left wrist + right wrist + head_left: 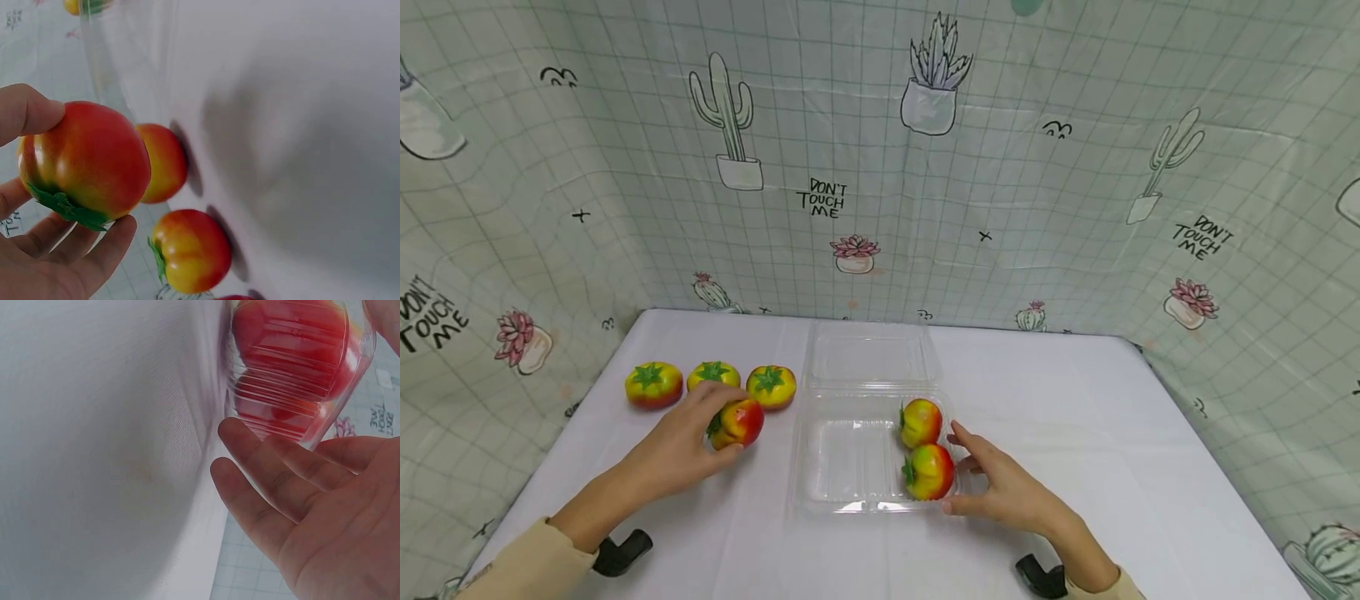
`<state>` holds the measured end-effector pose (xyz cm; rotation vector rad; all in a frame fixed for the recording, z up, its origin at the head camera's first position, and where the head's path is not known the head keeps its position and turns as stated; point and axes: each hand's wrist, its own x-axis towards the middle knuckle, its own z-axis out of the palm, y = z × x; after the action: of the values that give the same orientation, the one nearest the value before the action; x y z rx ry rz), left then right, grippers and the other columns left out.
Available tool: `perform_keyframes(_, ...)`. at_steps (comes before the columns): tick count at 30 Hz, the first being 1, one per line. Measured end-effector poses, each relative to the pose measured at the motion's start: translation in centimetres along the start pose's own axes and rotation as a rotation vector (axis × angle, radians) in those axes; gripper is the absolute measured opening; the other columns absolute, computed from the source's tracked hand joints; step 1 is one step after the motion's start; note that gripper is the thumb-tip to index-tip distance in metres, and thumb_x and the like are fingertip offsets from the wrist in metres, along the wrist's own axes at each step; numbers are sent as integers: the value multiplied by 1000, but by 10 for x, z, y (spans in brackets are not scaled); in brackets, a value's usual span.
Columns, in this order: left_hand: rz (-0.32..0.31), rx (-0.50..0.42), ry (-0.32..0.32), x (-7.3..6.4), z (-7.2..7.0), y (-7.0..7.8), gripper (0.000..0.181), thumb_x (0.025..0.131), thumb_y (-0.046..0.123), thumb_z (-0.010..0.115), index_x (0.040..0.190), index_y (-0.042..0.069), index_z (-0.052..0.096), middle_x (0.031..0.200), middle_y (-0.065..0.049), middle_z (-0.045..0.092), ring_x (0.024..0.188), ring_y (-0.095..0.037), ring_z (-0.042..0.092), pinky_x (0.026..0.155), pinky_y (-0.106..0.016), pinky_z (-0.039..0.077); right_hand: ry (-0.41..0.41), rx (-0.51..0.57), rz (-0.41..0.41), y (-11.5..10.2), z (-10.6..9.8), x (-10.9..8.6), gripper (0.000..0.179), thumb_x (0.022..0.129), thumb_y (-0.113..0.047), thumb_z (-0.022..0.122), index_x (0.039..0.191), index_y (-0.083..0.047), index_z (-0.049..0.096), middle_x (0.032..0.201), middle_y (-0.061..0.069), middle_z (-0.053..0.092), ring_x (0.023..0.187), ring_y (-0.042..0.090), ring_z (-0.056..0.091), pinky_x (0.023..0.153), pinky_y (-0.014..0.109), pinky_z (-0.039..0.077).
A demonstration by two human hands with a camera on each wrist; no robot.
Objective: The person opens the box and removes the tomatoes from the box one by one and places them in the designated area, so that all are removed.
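My left hand (681,446) grips a red-and-yellow tomato (737,423) with a green leafy top. In the left wrist view this tomato (87,162) is between thumb and fingers, raised above the white surface. Three more tomatoes stand in a row behind: one at the left (653,385), a partly hidden one (715,375), and one at the right (771,387). A clear plastic clamshell box (838,500) lies with its lid folded back. In its right side sit two tomatoes (921,422). Beside that wall is my right hand (1007,487), fingers extended; contact is hard to tell.
The box's lid (872,354) lies flat toward the back of the white-covered table (1075,408). A patterned cloth (880,167) hangs behind the table and along both sides. A black strap piece (622,553) is at the left wrist, another (1041,577) at the right.
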<state>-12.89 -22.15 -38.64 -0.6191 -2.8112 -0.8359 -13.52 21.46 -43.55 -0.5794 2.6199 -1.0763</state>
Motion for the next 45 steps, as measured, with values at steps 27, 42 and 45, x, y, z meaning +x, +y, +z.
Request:
perform_keyframes(27, -33, 135, 40, -13, -34, -44, 53, 72, 14, 79, 121, 5, 59, 117, -17, 50, 101, -35, 52, 83, -56, 48, 1, 11, 5, -2, 0, -1, 102, 74, -44, 79, 153, -13, 22, 145, 3, 42, 109, 15, 54, 98, 48, 43)
perform_keyframes(42, -114, 145, -28, -19, -44, -61, 54, 72, 13, 78, 117, -2, 51, 115, -27, 49, 98, -39, 49, 83, -60, 45, -6, 3, 6, -4, -2, -1, 102, 74, -43, 80, 153, -13, 22, 145, 4, 42, 109, 14, 54, 98, 48, 43)
perform_keyframes(45, -124, 159, -34, -20, -45, -63, 54, 72, 13, 79, 117, -1, 52, 113, -27, 50, 97, -39, 50, 82, -59, 45, -5, 0, 1, -3, -2, -1, 102, 74, -43, 80, 153, -13, 22, 145, 4, 42, 109, 13, 54, 98, 48, 43)
